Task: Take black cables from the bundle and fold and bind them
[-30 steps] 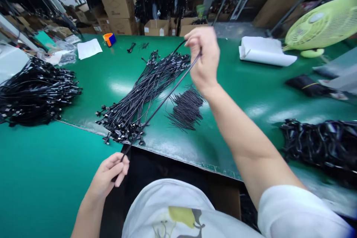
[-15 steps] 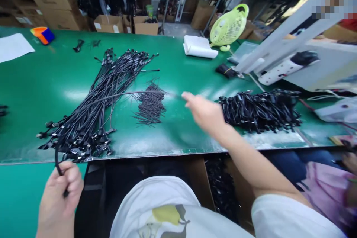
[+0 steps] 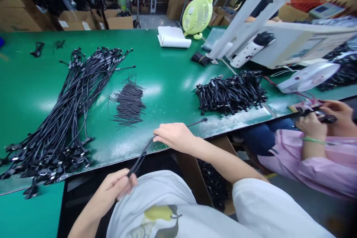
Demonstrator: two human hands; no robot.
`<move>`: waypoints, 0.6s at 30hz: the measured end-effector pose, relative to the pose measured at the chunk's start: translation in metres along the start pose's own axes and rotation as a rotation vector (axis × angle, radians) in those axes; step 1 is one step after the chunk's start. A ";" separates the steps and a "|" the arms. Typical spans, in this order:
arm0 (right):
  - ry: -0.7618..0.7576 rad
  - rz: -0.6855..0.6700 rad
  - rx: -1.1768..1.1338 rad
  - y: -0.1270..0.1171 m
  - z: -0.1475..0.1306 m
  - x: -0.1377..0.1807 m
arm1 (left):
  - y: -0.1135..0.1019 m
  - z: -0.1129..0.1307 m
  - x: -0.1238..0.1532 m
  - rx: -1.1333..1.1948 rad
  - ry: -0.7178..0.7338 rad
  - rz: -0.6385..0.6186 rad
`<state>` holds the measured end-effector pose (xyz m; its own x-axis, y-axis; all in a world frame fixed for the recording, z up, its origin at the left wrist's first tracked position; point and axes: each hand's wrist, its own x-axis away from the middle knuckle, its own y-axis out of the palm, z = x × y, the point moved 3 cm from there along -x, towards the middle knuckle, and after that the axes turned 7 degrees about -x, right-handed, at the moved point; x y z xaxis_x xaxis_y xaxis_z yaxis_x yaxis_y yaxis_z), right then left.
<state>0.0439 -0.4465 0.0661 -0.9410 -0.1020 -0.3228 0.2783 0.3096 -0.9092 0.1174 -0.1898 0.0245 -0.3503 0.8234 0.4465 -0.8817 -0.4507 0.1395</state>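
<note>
From where I stand, the person's two hands are set apart over the near edge of the counter (image 3: 167, 70), both closed on one black cable (image 3: 139, 160). The left hand (image 3: 120, 186), lower and nearer the body, has its fingers wrapped round what looks like a doubled stretch; the right hand (image 3: 176, 137) pinches the cable farther along, and the free end runs out past it to the right, with a small plug (image 3: 205, 119) at the tip. If the left grip slackens, I think the doubled part could spring open; too hard a bend might kink it. The loose end points towards the bundled cables (image 3: 231, 93) on the right, so a wide swing could catch in them. Just beyond the right hand lies a heap of thin black ties (image 3: 129, 102), which a careless sleeve or trailing cable might scatter. On the left, the long cables (image 3: 75, 100) lie crossed over one another, some connectors (image 3: 32, 189) hanging over the near edge; a brushing forearm could drag several down, and pulling one out quickly might tangle the rest.
</note>
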 end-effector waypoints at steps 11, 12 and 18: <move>0.035 0.035 0.010 0.027 0.017 0.035 | -0.049 0.027 -0.005 1.028 0.255 0.290; 0.031 0.047 0.031 0.027 0.021 0.036 | -0.050 0.027 -0.006 1.014 0.226 0.337; 0.172 0.054 0.098 0.022 0.045 0.033 | -0.049 0.020 -0.001 0.950 0.123 0.421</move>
<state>0.0272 -0.4859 0.0234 -0.9408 0.0776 -0.3298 0.3388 0.2156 -0.9158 0.1672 -0.1754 0.0348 -0.6479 0.5425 0.5347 -0.0884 -0.7508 0.6546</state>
